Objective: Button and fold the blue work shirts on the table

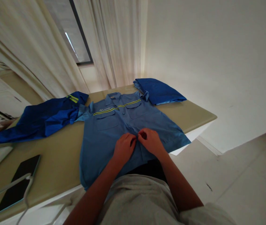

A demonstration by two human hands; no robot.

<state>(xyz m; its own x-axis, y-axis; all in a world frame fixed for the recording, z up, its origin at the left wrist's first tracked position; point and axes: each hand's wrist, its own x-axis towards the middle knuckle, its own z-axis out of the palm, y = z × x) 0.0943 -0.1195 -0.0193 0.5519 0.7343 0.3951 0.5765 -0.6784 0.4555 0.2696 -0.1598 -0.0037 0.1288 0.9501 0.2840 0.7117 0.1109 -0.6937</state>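
Observation:
A light blue work shirt (114, 125) with yellow chest stripes lies flat, front up, on the beige table (53, 156), its collar toward the wall. My left hand (123, 148) and my right hand (150, 140) meet at the shirt's front placket near the lower middle. Both hands are closed in a pinch on the placket fabric, fingertips almost touching each other. What lies between the fingertips is too small to see.
A crumpled dark blue garment (41, 120) lies on the table's left. A folded dark blue garment (158, 90) sits at the far right corner. A dark tablet (17, 182) with a white cable (26, 187) lies front left. Curtains and a white wall stand behind.

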